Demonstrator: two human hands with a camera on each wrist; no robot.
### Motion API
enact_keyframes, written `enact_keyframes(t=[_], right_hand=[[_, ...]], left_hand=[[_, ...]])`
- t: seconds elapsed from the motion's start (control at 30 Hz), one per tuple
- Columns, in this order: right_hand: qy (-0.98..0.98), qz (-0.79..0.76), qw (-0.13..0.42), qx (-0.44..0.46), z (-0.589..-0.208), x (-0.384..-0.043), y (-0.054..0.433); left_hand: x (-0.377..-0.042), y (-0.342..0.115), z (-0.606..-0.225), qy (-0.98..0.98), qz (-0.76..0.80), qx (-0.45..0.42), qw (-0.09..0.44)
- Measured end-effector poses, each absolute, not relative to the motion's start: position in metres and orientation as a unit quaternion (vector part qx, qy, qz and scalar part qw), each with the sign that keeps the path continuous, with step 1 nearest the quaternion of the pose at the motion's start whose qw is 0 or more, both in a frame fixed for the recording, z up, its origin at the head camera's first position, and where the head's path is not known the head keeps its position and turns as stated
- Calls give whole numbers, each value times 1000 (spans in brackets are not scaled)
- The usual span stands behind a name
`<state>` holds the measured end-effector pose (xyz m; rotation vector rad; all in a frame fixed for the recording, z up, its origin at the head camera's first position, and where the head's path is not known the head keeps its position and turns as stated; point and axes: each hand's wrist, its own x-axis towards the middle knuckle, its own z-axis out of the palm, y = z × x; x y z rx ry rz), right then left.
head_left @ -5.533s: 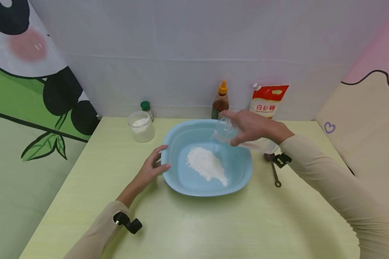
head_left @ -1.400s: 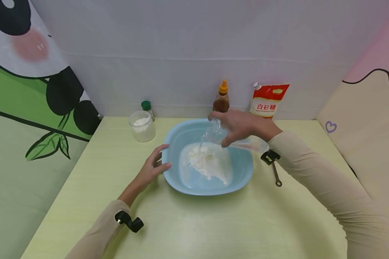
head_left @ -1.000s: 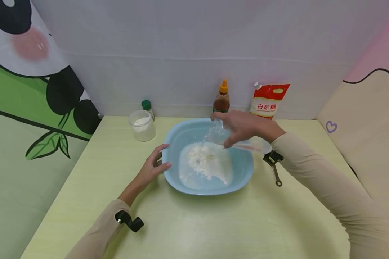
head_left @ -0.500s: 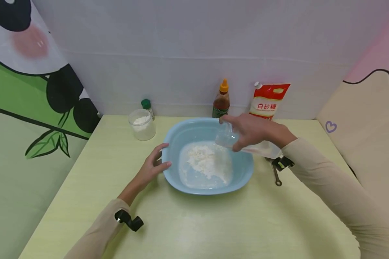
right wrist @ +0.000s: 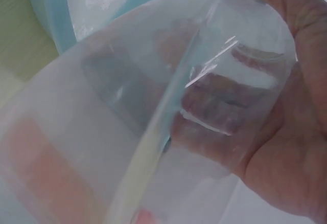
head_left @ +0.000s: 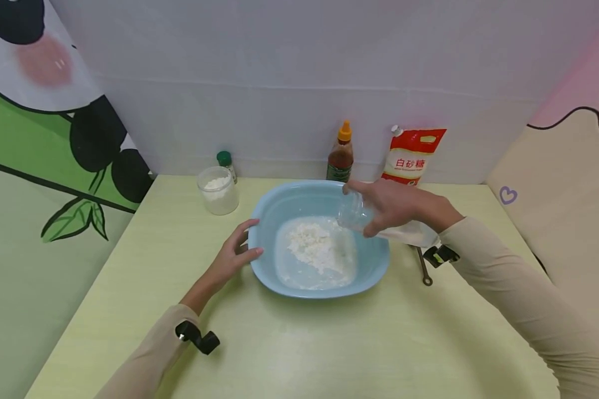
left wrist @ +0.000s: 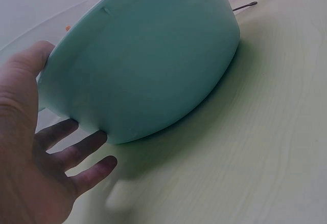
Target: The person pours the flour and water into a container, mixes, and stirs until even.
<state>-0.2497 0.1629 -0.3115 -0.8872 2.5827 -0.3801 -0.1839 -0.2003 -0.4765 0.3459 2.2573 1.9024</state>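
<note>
A light blue basin (head_left: 319,293) sits mid-table with white powder (head_left: 309,244) lying in a shallow pool of clear liquid. My left hand (head_left: 229,257) rests at its left rim; in the left wrist view the fingers (left wrist: 82,150) are spread and fairly straight, some tips touching the outer wall. With my right hand (head_left: 399,208) I grip a clear carafe (head_left: 351,213), tilted so its mouth hangs over the basin's right side. No stream shows from the mouth. In the right wrist view, the carafe's transparent body (right wrist: 138,96) reveals my curled fingers behind it.
A clear jar of white powder (head_left: 219,194) and a green-capped shaker (head_left: 226,162) stand back left. Behind the basin are an orange-capped sauce bottle (head_left: 340,155) and a red-and-white sugar pouch (head_left: 411,158). A dark-handled spoon-like tool (head_left: 424,269) lies right, partly hidden.
Liquid has run from the carafe into the basin, pooling around the powder; the stream seen about a second ago is gone. My right hand has drawn back rightward with the carafe. The left hand stays put.
</note>
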Motion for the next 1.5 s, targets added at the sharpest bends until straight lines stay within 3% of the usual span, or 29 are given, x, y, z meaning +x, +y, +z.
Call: enact_keyframes(t=[1.5], right_hand=[[919, -131, 197, -316, -312, -255, 165]], left_hand=[[-184, -199, -476, 758, 637, 112, 83]])
